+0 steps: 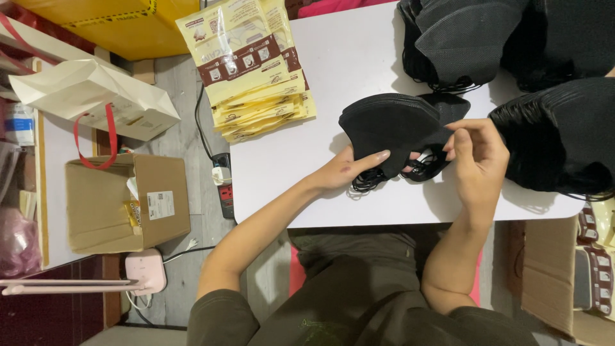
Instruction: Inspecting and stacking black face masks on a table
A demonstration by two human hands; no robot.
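A small stack of folded black face masks point(391, 128) lies on the white table point(359, 57), its black ear loops spilling toward the near edge. My left hand point(349, 170) grips the stack from below, fingers under it. My right hand point(477, 157) pinches the stack's right end and loops. A large pile of black masks point(557, 138) sits just right of my right hand. More black masks point(467, 38) are heaped at the table's far side.
A fanned stack of cream-and-brown flat pouches point(256, 70) lies on the table's far left corner. On the floor at left stand an open cardboard box point(128, 205), a cream paper bag with red handles point(90, 96) and a power strip point(224, 186). Another box point(570, 275) with pouches stands at right.
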